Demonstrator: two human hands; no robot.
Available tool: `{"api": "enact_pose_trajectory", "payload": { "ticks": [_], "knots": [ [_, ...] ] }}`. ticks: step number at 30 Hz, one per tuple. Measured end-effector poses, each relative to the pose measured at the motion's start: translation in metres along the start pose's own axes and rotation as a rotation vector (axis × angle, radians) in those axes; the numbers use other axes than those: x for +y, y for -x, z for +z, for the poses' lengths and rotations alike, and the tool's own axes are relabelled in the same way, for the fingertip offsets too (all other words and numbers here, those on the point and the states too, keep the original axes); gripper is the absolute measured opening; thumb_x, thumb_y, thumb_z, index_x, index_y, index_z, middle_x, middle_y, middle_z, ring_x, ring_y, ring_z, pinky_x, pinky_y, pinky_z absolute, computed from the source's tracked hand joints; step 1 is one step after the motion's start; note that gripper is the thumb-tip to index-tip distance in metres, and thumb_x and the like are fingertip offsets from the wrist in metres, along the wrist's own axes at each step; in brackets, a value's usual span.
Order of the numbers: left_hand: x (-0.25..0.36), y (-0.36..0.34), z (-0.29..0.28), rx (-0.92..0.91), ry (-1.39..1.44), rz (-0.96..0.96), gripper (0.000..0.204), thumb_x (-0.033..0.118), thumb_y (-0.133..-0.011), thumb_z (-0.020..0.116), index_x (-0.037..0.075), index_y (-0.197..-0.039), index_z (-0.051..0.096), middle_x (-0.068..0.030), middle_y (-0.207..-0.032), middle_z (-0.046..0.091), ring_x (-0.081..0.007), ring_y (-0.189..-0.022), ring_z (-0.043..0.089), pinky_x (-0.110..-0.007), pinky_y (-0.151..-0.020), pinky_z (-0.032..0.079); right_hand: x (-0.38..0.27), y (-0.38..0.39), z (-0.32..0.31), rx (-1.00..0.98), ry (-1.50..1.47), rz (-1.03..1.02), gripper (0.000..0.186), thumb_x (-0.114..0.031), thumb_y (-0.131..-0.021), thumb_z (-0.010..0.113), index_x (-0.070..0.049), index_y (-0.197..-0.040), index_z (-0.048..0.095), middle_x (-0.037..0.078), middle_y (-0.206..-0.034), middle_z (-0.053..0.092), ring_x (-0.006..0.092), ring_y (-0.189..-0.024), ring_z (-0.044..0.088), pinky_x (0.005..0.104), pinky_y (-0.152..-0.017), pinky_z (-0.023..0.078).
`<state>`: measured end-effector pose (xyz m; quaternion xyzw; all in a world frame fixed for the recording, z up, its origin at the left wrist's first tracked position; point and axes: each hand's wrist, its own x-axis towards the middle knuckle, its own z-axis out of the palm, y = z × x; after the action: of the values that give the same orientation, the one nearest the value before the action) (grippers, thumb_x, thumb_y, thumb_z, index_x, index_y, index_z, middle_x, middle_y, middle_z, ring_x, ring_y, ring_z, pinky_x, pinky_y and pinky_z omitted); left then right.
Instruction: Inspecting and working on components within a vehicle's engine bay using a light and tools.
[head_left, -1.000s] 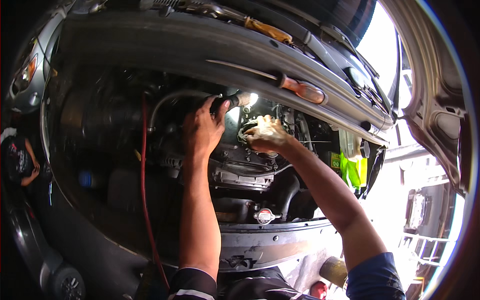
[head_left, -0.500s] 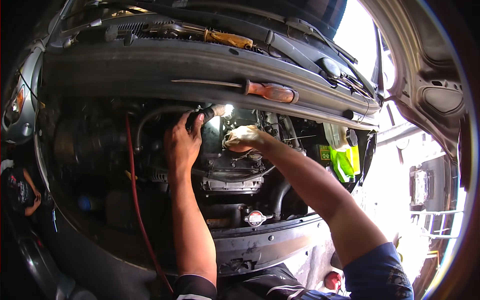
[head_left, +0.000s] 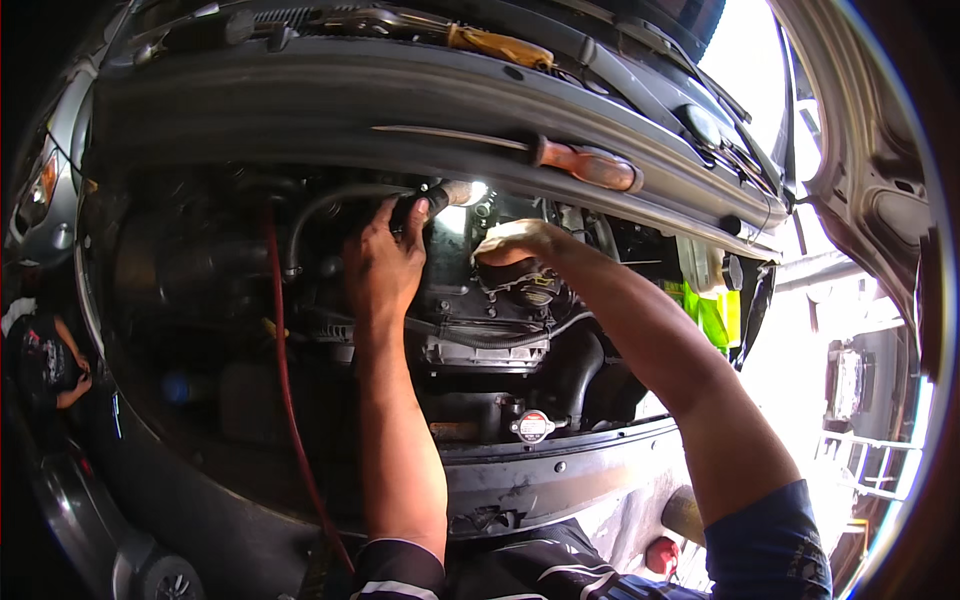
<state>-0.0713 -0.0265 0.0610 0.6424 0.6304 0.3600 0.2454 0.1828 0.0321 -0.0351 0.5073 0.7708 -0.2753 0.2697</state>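
Observation:
Under the raised hood, my left hand [head_left: 385, 260] is closed around a lit flashlight [head_left: 450, 195], its bright end pointing right over the engine. Beside it my right hand [head_left: 515, 243] reaches over the black engine cover [head_left: 450, 270], brightly lit and with its fingers curled downward. What those fingers hold, if anything, is hidden. Below the right hand is a round cap-like part [head_left: 535, 290]. On the ledge beyond both hands lies a screwdriver [head_left: 590, 165] with a worn reddish handle.
A tool with a yellow handle [head_left: 500, 45] lies near the wipers. A red hose [head_left: 283, 370] runs down left of my left arm. Nearer me is the radiator cap [head_left: 532, 427]. At right stands a pale reservoir [head_left: 708, 265] by a yellow-green item [head_left: 715, 320]. Another person [head_left: 50, 355] is at far left.
The whole view has shifted, so the scene sits further right and slightly higher. My left hand keeps the flashlight in place; my right hand has changed its angle over the engine cover.

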Motion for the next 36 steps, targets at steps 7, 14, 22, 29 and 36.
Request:
{"api": "enact_pose_trajectory", "payload": {
  "ticks": [7, 14, 22, 29, 36],
  "knots": [
    [-0.013, -0.002, 0.008, -0.03, 0.064, 0.025, 0.046, 0.052, -0.1, 0.061, 0.012, -0.118, 0.073, -0.0158, -0.078, 0.074, -0.036, -0.075, 0.073, -0.045, -0.07, 0.057, -0.012, 0.098, 0.033, 1.137, 0.018, -0.193, 0.027, -0.03, -0.099, 0.057, -0.011, -0.113, 0.07, 0.018, -0.108, 0.069, 0.0342, -0.093, 0.068, 0.0439, -0.085, 0.056],
    [-0.007, 0.0, 0.011, -0.091, 0.182, 0.088, 0.043, 0.049, -0.098, 0.066, 0.011, -0.117, 0.073, -0.0168, -0.079, 0.074, -0.0305, -0.073, 0.074, -0.039, -0.067, 0.056, -0.092, 0.317, 0.085, 1.061, -0.246, 0.55, 0.034, -0.022, -0.094, 0.059, 0.001, -0.117, 0.07, 0.025, -0.11, 0.069, 0.0431, -0.102, 0.066, 0.049, -0.092, 0.052],
    [0.003, 0.002, 0.011, -0.057, 0.182, 0.164, 0.036, 0.038, -0.099, 0.07, 0.005, -0.112, 0.074, -0.0212, -0.092, 0.075, -0.0334, -0.083, 0.075, -0.039, -0.075, 0.056, -0.114, 0.421, 0.196, 0.524, -0.537, 0.962, 0.058, -0.034, -0.096, 0.065, -0.02, -0.151, 0.05, 0.029, -0.116, 0.068, 0.0465, -0.102, 0.068, 0.0527, -0.088, 0.055],
    [0.003, 0.004, 0.009, -0.09, 0.096, 0.097, 0.042, 0.042, -0.1, 0.068, 0.004, -0.115, 0.074, -0.022, -0.102, 0.075, -0.0386, -0.097, 0.072, -0.042, -0.087, 0.053, -0.121, 0.426, 0.181, 0.862, -0.585, 0.973, 0.045, -0.027, -0.096, 0.072, -0.01, -0.137, 0.064, 0.016, -0.092, 0.071, 0.0318, -0.08, 0.07, 0.043, -0.069, 0.055],
    [0.0, 0.002, 0.009, -0.054, 0.127, 0.077, 0.041, 0.042, -0.099, 0.068, 0.006, -0.117, 0.074, -0.0213, -0.106, 0.075, -0.0357, -0.099, 0.073, -0.041, -0.086, 0.054, -0.099, 0.388, 0.079, 1.28, -0.362, 0.535, 0.034, -0.013, -0.094, 0.072, -0.006, -0.127, 0.067, 0.014, -0.086, 0.064, 0.034, -0.073, 0.065, 0.0435, -0.065, 0.053]
  ]
}}
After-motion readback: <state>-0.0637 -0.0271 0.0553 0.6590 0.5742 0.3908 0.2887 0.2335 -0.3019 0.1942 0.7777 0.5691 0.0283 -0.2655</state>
